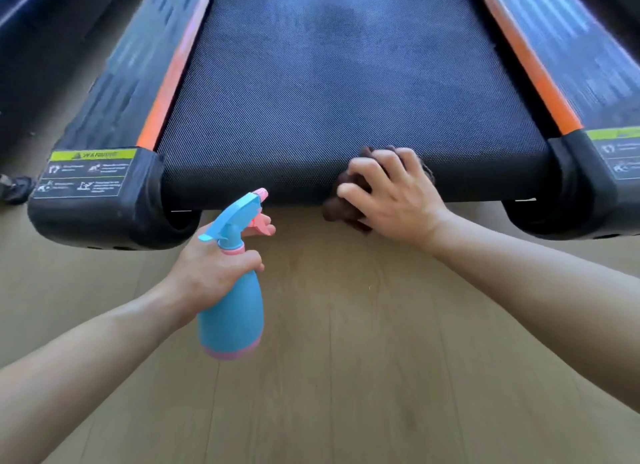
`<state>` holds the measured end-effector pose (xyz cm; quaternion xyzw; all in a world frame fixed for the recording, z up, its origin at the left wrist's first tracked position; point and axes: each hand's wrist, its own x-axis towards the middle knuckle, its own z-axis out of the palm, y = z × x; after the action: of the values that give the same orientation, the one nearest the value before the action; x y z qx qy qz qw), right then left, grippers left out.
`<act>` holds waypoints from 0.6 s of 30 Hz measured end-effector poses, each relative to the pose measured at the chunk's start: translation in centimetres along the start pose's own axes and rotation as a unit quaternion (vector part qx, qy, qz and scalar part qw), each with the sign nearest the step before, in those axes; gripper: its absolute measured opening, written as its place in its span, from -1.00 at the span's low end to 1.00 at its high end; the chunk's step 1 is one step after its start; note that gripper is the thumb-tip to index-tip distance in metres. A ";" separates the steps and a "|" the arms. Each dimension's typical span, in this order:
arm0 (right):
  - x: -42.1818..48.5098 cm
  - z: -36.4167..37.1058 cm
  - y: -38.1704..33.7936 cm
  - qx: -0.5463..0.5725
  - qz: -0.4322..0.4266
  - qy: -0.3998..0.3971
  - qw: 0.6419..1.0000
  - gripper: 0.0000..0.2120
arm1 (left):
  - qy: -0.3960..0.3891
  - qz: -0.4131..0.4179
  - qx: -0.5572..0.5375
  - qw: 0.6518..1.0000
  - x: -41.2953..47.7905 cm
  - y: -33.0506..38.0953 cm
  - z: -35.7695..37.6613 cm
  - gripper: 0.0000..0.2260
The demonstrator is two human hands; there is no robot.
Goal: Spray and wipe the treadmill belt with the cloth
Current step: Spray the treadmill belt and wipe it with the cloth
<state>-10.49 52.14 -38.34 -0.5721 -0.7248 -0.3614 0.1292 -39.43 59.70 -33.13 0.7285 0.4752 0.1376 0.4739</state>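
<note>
Black textured treadmill belt [329,100] runs away down the middle of the scene, edged on the left and right by orange strips [166,93] and dark side rails. At its near end the belt curves down between two black end caps [104,214], and the left one bears a green-and-black warning label [86,173]. A brown cloth [337,209] is bunched on that near rounded edge, right of centre, partly hanging below it. The right hand [394,193] presses on the cloth, its fingers [367,169] spread apart and curled over the bunched fabric, gripping it against the belt. The left hand [214,266] holds a blue spray bottle [232,308] with a pink collar, trigger, nozzle tip and base, just in front of the belt's near edge, left of the cloth and apart from it. Its fingers are clamped round the bottle's neck, with one reaching forward to the pink trigger; the nozzle points toward the belt. The bottle hangs above a light wooden floor [346,359], which fills the near part of the scene. A small dark object [15,188] lies on the floor at the far left, too blurred to identify
</note>
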 end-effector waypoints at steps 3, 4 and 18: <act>5.0 0.0 -0.8 0.075 0.056 -0.064 0.994 -0.65 | 0.016 0.001 0.008 1.000 0.3 0.1 -0.5 -0.64; 6.1 0.0 -0.6 0.090 0.066 -0.088 0.990 -0.59 | 0.022 0.000 0.006 1.000 0.4 0.1 -0.8 -0.65; 7.8 0.0 -1.9 0.096 0.084 -0.132 0.983 -0.52 | 0.022 0.003 -0.021 1.000 -0.4 -0.8 -3.5 -0.61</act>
<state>-14.66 57.67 -34.39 -0.6584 -0.7162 -0.1998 0.1166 -42.36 61.42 -31.91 0.7169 0.4800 0.1651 0.4779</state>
